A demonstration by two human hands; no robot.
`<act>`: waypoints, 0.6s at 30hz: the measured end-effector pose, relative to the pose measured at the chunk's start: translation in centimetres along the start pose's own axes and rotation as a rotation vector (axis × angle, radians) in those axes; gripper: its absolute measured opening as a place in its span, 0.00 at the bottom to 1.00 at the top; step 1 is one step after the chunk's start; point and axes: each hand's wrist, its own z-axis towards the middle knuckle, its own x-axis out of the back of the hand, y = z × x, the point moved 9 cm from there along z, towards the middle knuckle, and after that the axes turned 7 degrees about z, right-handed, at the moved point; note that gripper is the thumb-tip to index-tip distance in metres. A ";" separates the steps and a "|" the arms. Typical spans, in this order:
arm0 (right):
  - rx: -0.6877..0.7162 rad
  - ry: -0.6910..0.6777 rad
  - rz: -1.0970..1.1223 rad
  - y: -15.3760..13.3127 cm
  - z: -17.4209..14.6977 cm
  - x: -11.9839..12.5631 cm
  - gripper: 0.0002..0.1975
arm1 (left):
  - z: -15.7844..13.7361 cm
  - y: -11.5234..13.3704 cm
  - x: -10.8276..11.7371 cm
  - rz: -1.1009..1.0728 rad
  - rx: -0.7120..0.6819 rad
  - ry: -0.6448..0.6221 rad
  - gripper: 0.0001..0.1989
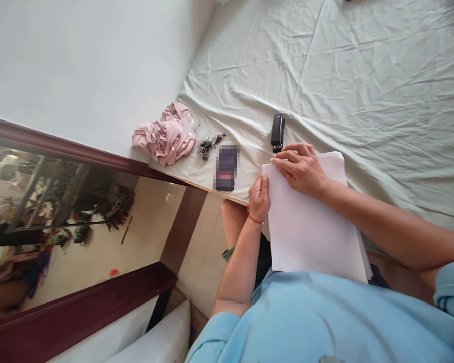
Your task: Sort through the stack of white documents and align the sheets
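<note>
A stack of white paper sheets [310, 232] lies between my hands, its lower part against the blue shirt and its top on the cloth-covered surface. My left hand [260, 198] is closed on the left edge near the upper corner, thumb on top. Across the top edge rests my right hand [302, 169], its bent fingers gripping at that same corner. Just beyond those fingers stands a black stapler [277, 132], touched by neither hand. The sheets fan slightly apart at the lower right.
A phone [227, 166], blurred out, lies left of the paper beside a bunch of keys [208, 146]. Crumpled pink cloth [166, 133] sits by the wall. The pale bedsheet [363, 91] is wrinkled. A dark-red framed mirror [98, 227] stands at the left, reflecting clutter.
</note>
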 end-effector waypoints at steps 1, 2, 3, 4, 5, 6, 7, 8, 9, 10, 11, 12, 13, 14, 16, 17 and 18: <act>0.013 -0.007 0.008 -0.2 0.0 -0.1 0.17 | 0.0 0.0 0.0 0.006 -0.001 -0.001 0.29; 0.023 -0.010 0.014 -0.3 0.0 -0.1 0.17 | 0.0 0.0 0.0 0.011 -0.003 0.000 0.29; 0.027 -0.010 0.018 -0.4 0.0 -0.1 0.17 | 0.0 0.1 0.1 0.013 -0.007 0.003 0.29; 0.028 -0.012 0.019 -0.3 0.0 -0.2 0.17 | 0.0 0.1 0.1 0.012 -0.012 0.010 0.29; 0.028 -0.019 0.021 -0.2 0.0 -0.3 0.17 | -0.1 0.1 0.2 0.011 -0.016 0.016 0.29; 0.027 -0.032 0.025 -0.1 0.0 -0.5 0.18 | -0.1 0.1 0.2 0.011 -0.018 0.020 0.29; 0.027 -0.047 0.031 0.0 -0.1 -0.6 0.18 | -0.1 0.1 0.2 0.014 -0.019 0.021 0.29; 0.027 -0.061 0.038 0.1 -0.1 -0.8 0.18 | -0.1 0.1 0.1 0.021 -0.017 0.020 0.29; 0.028 -0.074 0.047 0.2 -0.1 -1.0 0.18 | -0.1 0.1 0.0 0.032 -0.016 0.018 0.29; 0.028 -0.083 0.057 0.2 -0.1 -1.0 0.18 | -0.1 0.1 0.0 0.045 -0.016 0.021 0.29; 0.027 -0.086 0.064 0.2 -0.1 -1.0 0.19 | -0.1 0.2 0.0 0.056 -0.018 0.028 0.29; 0.023 -0.083 0.068 0.3 -0.1 -0.9 0.19 | 0.0 0.3 0.0 0.062 -0.021 0.037 0.30; 0.017 -0.076 0.068 0.3 0.0 -0.8 0.20 | 0.0 0.5 0.0 0.062 -0.024 0.045 0.30; 0.013 -0.067 0.065 0.2 0.1 -0.6 0.20 | 0.0 0.8 0.1 0.059 -0.028 0.050 0.30; 0.018 -0.060 0.049 -0.1 0.3 -0.2 0.20 | 0.2 1.4 0.0 0.050 -0.029 0.033 0.30; 0.028 -0.069 0.040 -0.3 0.4 -0.2 0.20 | 0.2 1.7 -0.1 0.049 -0.026 0.015 0.30; 0.037 -0.082 0.032 -0.5 0.5 -0.2 0.20 | 0.3 2.0 -0.1 0.051 -0.025 -0.002 0.31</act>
